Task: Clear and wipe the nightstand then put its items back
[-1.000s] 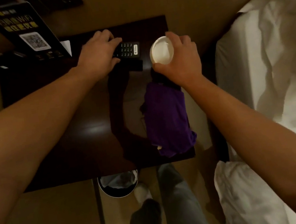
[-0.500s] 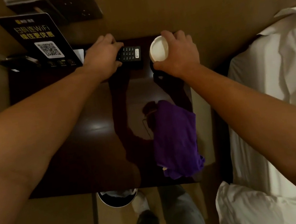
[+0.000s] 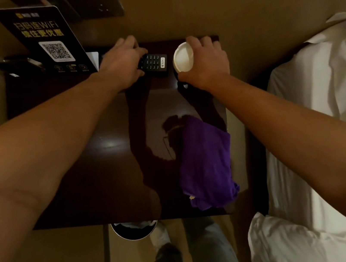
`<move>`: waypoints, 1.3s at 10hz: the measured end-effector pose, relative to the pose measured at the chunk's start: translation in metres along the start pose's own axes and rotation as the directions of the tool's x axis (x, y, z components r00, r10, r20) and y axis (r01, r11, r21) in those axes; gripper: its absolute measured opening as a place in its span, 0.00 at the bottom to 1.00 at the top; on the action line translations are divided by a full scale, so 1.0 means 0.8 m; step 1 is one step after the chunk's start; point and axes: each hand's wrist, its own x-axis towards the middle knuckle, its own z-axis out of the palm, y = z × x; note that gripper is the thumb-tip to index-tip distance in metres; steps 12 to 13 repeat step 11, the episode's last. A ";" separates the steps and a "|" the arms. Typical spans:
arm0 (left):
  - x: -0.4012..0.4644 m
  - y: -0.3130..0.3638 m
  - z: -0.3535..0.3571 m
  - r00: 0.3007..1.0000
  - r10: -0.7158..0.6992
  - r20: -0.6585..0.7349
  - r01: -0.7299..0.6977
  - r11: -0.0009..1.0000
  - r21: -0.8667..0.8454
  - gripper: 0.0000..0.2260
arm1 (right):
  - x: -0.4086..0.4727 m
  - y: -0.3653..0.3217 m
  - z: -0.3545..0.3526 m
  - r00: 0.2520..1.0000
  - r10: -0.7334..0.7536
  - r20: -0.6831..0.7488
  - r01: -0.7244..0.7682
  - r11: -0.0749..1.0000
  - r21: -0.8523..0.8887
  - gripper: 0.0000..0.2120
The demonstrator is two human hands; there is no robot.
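Nightstand worktop (image 3: 82, 167) looks wiped; purple cloth (image 3: 207, 166) left lying. Left hand (image 3: 122, 67) grip curled on remote (image 3: 153, 62), right hand (image 3: 203, 64) grip wrapped round white cup (image 3: 183, 57): return stage, nearly done.

One dark glossy wooden nightstand (image 3: 65, 170) standing as landmark. On it sitting: one black keypad telephone (image 3: 153, 62) at back centre, one white paper cup (image 3: 182, 58) just right of telephone, one crumpled purple cloth (image 3: 206, 166) at front right, one black QR-code WiFi sign (image 3: 46, 39) at back left. Two bare hands reaching over back edge: left hand (image 3: 122, 65), right hand (image 3: 205, 63).
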 end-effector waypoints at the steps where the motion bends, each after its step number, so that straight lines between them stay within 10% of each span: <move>1: 0.002 0.001 0.001 1.000 0.011 -0.004 -0.011 1.000 0.001 0.29 | 0.001 -0.003 0.001 1.000 0.000 -0.009 0.000 1.000 -0.005 0.45; 13: 0.000 -0.014 0.019 0.988 0.108 -0.108 -0.110 0.994 -0.014 0.34 | -0.001 -0.006 0.010 0.997 0.080 -0.015 -0.077 0.991 0.113 0.55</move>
